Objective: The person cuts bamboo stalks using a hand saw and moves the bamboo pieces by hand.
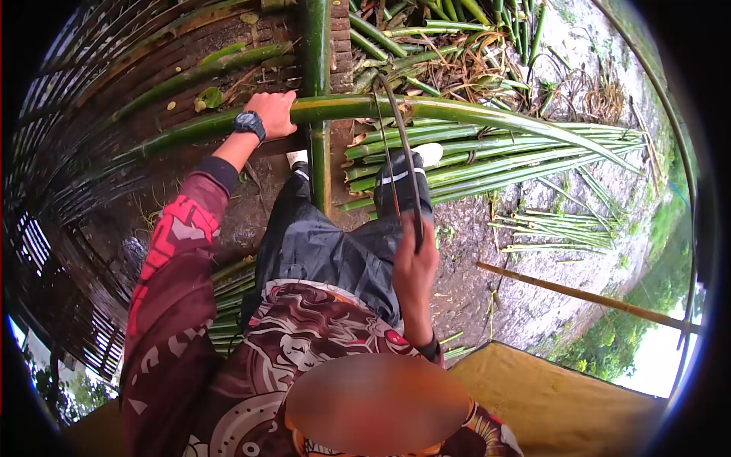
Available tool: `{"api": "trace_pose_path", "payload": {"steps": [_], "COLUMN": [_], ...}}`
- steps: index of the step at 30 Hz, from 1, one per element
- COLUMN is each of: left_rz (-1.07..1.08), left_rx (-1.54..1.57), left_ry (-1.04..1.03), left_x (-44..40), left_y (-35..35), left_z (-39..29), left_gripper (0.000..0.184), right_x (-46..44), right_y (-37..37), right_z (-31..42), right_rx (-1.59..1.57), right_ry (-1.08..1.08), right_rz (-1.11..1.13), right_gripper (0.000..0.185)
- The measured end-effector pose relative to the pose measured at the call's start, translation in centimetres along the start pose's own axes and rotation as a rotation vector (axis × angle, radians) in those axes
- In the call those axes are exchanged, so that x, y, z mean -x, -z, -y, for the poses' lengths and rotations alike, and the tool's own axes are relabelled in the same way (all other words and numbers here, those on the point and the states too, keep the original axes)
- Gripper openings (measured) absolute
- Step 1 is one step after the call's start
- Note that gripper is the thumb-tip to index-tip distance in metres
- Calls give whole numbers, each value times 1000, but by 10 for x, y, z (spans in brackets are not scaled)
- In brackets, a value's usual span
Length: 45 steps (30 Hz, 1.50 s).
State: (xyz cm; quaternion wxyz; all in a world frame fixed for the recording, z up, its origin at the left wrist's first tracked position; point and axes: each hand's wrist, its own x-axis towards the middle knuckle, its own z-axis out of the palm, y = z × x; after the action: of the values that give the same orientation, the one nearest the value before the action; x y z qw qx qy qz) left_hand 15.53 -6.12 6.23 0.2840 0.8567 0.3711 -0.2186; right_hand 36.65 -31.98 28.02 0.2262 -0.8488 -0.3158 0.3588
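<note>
A long green bamboo pole (472, 114) lies across an upright-running green bamboo beam (317, 53). My left hand (272, 114), with a dark watch at the wrist, is wrapped round the pole just left of where it crosses the beam. My right hand (416, 263) is closed on the near end of a bow saw (407, 145). The saw's curved dark frame and thin blade reach away from me over the pole, to the right of the beam. Whether the blade touches the pole is hard to tell.
Cut bamboo poles (502, 156) lie in a bundle at the right, with a smaller pile of thin stalks (560, 231) nearer. Bamboo slats stand at the left. A yellowish tarp (563, 388) and a slanting pole (571, 286) are at the lower right.
</note>
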Motion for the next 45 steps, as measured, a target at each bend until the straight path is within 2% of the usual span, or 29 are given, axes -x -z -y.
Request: {"api": "trace_pose_path", "payload": {"steps": [1, 2, 4, 5, 7, 8, 10, 11, 12, 14, 16, 17, 19, 21, 23, 24, 27, 30, 32, 34, 35, 36, 37, 39, 42, 43, 45], "left_rz": [20, 15, -20, -20, -5, -12, 25, 65, -1, 20, 45, 60, -98, -566, -476, -462, -375, -351, -326, -283, -241, -250, -261, -210, -134, -132, -163], "left_rx": [-12, -12, 1, -14, -15, -6, 7, 8, 12, 3, 26, 52, 41, -111, -164, -176, -72, -100, -98, -65, -40, -78, -76, -61, -20, -29, -9], "left_ry": [7, 10, 1, -9, 1, -11, -4, 8, -21, -15, -41, -63, -116, -335, -37, 30, 28, 18, 35, 31, 34, 35, 15, 0, 20, 7, 27], "left_x": [-3, -6, 0, -4, -1, -3, -4, -7, -4, -9, -13, -13, -7, 4, 26, 25, 15, 7, 7, 5, 3, 7, 6, -1, -7, -9, -5], "left_y": [2, 4, -1, 2, -3, -1, 1, 4, 3, 3, 4, 5, 6, -10, -47, -45, -32, -27, -29, -25, -22, -16, -19, -17, -14, -12, -14], "left_z": [-1, -1, -2, 2, -1, 0, 1, 1, 1, 5, 6, 9, 10, 11, 9, -1, 3, 11, 8, 9, 12, 7, 10, 16, 21, 22, 18], "left_gripper": [49, 49, 50, 50, 48, 48, 48, 49, 49, 49, 50, 52, 58, 61, 62, 60, 59, 59, 60, 60, 59, 59, 60, 63, 63, 63, 60], "right_x": [-16, -59, -155, -173, -141, -110, -25, -2, -12, -25, -100, -135, -156, -142, -136, -131, -131, -144, -111, -51, -25, -9, -19, -57, -172, -179, -135], "right_y": [-11, -36, -83, -92, -74, -59, -13, 5, 2, -9, -55, -68, -84, -86, -82, -83, -89, -89, -58, -30, -10, 3, -5, -31, -89, -91, -68], "right_z": [-2, 3, 5, 6, 4, -2, -4, 5, 3, -6, -14, -1, 10, 2, 0, 0, -9, -8, 3, -5, 2, 4, 0, -6, 9, 15, 10], "right_rx": [90, 68, -7, -39, -86, -1, 17, -49, -53, -29, 138, -69, -78, -83, -85, -103, -113, -207, -22, -2, -90, -113, -117, -108, -57, -49, -21], "right_ry": [169, 29, 83, 220, 103, 188, 125, -23, -9, 209, -9, 63, 156, 106, 110, 98, 52, 151, 134, 184, -78, -134, -132, 114, 109, 121, 115], "right_rz": [-43, -17, -36, -132, -44, -87, -76, -32, -30, -129, 43, 4, -118, -110, -109, -101, -47, -107, -43, -107, -6, 19, 21, -92, -47, -64, -47], "right_gripper": [33, 31, 25, 24, 26, 28, 31, 33, 33, 30, 28, 27, 25, 25, 24, 24, 24, 25, 30, 29, 30, 29, 29, 29, 28, 29, 28]}}
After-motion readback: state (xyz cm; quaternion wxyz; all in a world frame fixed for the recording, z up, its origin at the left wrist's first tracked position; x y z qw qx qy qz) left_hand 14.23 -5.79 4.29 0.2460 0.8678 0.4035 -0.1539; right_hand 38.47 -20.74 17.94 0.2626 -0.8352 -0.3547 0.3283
